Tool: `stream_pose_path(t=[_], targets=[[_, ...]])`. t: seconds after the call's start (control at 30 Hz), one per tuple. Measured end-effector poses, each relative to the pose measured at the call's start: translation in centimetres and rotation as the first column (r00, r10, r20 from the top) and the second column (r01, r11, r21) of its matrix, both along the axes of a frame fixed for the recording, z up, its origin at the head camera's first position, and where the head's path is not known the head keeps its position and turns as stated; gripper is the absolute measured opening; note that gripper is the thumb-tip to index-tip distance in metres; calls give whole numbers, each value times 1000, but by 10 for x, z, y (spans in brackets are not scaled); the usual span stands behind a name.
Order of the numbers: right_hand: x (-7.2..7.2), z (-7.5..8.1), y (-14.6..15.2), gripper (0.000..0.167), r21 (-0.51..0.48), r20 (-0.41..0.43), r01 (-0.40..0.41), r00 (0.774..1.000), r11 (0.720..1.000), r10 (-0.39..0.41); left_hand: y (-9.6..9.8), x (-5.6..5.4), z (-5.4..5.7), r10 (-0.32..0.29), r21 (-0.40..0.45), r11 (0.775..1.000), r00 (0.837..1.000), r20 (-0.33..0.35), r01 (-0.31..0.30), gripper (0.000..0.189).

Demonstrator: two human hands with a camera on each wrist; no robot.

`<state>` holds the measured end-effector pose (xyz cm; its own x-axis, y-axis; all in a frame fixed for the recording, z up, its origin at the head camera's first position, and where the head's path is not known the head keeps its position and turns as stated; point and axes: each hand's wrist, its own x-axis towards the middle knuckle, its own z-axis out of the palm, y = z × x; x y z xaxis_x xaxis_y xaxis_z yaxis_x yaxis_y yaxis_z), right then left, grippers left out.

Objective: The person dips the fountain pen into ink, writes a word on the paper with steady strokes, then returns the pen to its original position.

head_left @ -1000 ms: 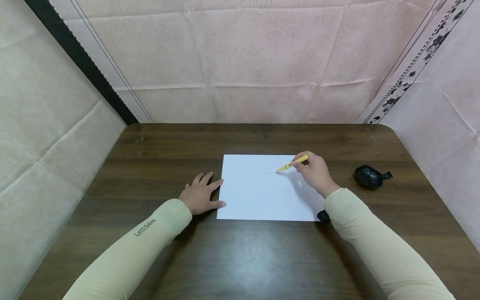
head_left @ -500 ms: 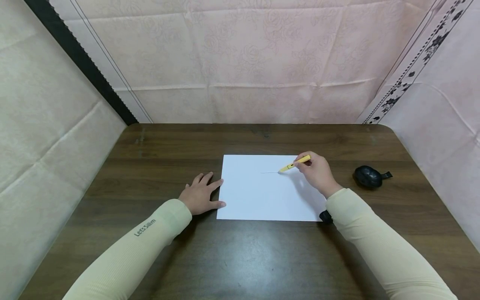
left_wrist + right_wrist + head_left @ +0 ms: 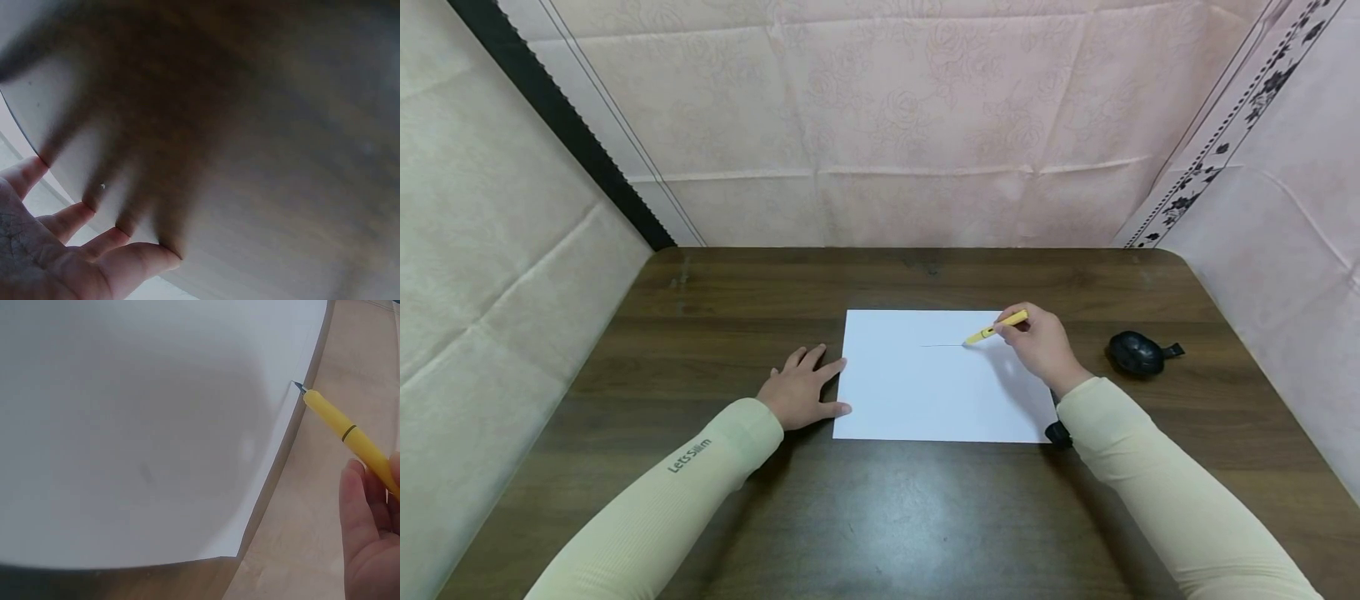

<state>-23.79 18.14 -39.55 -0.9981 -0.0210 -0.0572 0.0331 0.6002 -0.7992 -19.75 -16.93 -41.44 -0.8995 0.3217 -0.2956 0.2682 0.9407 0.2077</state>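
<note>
A white sheet of paper (image 3: 910, 392) lies flat on the brown wooden table. My right hand (image 3: 1037, 346) pinches a yellow fountain pen (image 3: 996, 327), whose dark nib touches the paper in its upper part. From the nib a thin straight line (image 3: 936, 345) runs to the left across the sheet. In the right wrist view the pen (image 3: 350, 434) is seen slanting between thumb and fingers. My left hand (image 3: 801, 392) rests with fingers spread at the left edge of the paper, thumb and index finger touching that edge. Its fingertips press on the table in the left wrist view.
A black rounded object with a short strap (image 3: 1138, 354) lies on the table to the right of the paper. Pale patterned cloth (image 3: 910, 125) hangs behind the table (image 3: 760, 283) and along both sides.
My right hand has slid slightly to the right with the pen, and the thin line has grown longer in that direction. The left hand and the paper have stayed in place.
</note>
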Motion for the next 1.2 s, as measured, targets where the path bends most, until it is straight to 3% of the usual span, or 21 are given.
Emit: stream_pose_path(t=[0.7, 1.2], targets=[[1, 1, 4, 21, 15, 7, -3, 1000, 1000, 3, 0, 0, -1, 8, -1, 1000, 1000, 8, -8, 76], [-2, 1, -5, 22, -85, 39, 32, 999, 996, -28, -1, 0, -2, 2, -1, 1000, 1000, 1, -2, 76]])
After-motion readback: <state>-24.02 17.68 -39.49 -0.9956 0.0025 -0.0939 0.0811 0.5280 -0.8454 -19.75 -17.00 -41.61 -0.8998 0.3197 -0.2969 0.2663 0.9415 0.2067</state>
